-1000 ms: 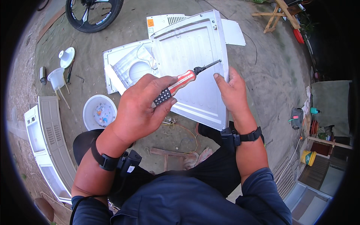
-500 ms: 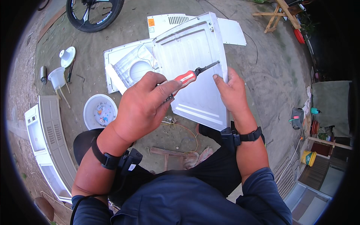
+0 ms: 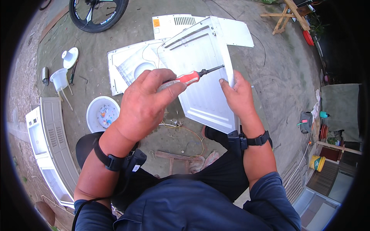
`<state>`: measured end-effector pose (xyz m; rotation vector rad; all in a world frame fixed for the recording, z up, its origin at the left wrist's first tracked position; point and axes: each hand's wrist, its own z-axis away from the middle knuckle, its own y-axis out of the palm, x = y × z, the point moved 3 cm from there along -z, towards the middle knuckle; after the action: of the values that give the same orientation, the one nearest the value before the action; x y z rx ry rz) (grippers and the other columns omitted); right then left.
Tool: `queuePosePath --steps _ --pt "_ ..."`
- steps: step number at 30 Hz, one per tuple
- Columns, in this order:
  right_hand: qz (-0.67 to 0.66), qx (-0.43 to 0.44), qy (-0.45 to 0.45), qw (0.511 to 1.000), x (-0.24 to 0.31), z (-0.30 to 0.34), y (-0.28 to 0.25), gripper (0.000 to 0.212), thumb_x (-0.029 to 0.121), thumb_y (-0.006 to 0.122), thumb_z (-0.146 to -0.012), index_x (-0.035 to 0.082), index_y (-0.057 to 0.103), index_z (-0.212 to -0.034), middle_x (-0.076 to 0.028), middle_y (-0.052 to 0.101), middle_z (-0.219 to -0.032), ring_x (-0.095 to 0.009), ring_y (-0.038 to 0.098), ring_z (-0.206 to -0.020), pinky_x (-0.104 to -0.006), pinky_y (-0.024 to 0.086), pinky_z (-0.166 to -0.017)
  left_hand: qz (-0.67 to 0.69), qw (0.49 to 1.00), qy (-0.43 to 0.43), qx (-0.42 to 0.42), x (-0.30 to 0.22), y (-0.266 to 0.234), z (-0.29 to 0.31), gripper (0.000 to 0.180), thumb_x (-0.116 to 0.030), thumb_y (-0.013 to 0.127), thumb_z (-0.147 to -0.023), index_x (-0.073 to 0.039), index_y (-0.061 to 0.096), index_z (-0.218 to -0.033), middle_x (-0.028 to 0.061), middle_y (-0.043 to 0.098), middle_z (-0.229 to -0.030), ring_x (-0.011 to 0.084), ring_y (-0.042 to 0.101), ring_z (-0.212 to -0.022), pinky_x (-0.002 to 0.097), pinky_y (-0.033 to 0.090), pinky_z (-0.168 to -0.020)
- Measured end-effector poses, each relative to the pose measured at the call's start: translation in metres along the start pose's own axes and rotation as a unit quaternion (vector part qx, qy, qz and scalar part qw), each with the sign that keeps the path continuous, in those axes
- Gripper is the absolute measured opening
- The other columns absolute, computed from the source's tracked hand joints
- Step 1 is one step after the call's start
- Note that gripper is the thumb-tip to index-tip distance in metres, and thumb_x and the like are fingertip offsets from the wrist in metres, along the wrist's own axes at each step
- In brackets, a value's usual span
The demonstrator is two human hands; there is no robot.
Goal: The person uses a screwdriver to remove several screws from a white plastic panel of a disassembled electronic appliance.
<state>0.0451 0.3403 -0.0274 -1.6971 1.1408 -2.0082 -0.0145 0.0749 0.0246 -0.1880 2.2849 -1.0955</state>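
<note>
My left hand (image 3: 143,103) is closed around a screwdriver (image 3: 189,78) with a red and white handle and a dark shaft. The shaft points right, its tip at the inner side of the raised right edge of a white ribbed panel (image 3: 206,92). Whether a screw sits under the tip is too small to tell. That same edge is gripped by my right hand (image 3: 239,95), thumb on the inner face and fingers behind. The panel is held up at a tilt above my knees. A strap with a small black device circles each wrist.
Behind the held panel lie other white panels (image 3: 243,32), one with a round opening. A white basin (image 3: 103,114) with a coloured pattern stands left, near a small plastic stool (image 3: 59,80). A bicycle wheel (image 3: 96,17) is at the far left; wires (image 3: 192,134) and a wooden piece lie between my feet.
The panel has turned slightly, its raised right edge showing broader and its top lower. My left hand and the screwdriver have shifted slightly, the shaft now lying flatter. My right hand keeps its grip.
</note>
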Motion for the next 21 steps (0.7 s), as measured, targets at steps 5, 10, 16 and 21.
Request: queuePosePath --steps 5,10,16,21 --pt "-0.016 0.009 0.013 1.0 0.004 0.001 0.0 0.029 0.018 0.069 -0.09 -0.003 0.063 -0.109 -0.022 0.068 -0.083 -0.034 0.069 -0.074 -0.0408 0.052 -0.069 0.029 0.999 -0.025 -0.012 0.004 0.004 0.003 0.04 0.007 0.071 -0.078 -0.01 0.069 -0.114 0.012 0.064 -0.105 0.0314 0.066 -0.09 0.0379 0.055 -0.073" --pt "-0.023 0.004 -0.001 1.0 0.001 0.001 0.001 0.029 0.018 0.069 -0.089 -0.002 0.064 -0.109 -0.022 0.069 -0.083 -0.033 0.069 -0.075 -0.0404 0.052 -0.069 0.175 0.971 -0.163 0.02 0.007 0.009 0.01 0.027 -0.01 0.071 -0.089 -0.008 0.069 -0.116 0.0107 0.065 -0.101 0.027 0.065 -0.083 0.0364 0.054 -0.069" --pt "0.01 -0.005 0.003 1.0 0.003 0.002 -0.003 0.027 0.019 0.068 -0.089 0.0 0.064 -0.108 -0.023 0.068 -0.085 -0.04 0.068 -0.078 -0.0442 0.052 -0.07 0.503 0.694 -0.487 0.167 0.012 0.015 0.009 0.035 -0.019 0.069 -0.097 0.001 0.058 -0.124 0.0091 0.064 -0.106 0.0089 0.06 -0.087 0.0252 0.05 -0.071" --pt "0.041 -0.009 -0.017 0.999 0.006 0.0 -0.002 0.025 0.018 0.069 -0.088 0.001 0.063 -0.106 -0.025 0.067 -0.087 -0.045 0.066 -0.082 -0.0466 0.052 -0.071 0.318 0.89 -0.319 0.065 0.019 0.023 0.016 0.045 -0.023 0.069 -0.096 0.001 0.05 -0.13 0.008 0.065 -0.102 0.0094 0.062 -0.077 0.024 0.048 -0.065"
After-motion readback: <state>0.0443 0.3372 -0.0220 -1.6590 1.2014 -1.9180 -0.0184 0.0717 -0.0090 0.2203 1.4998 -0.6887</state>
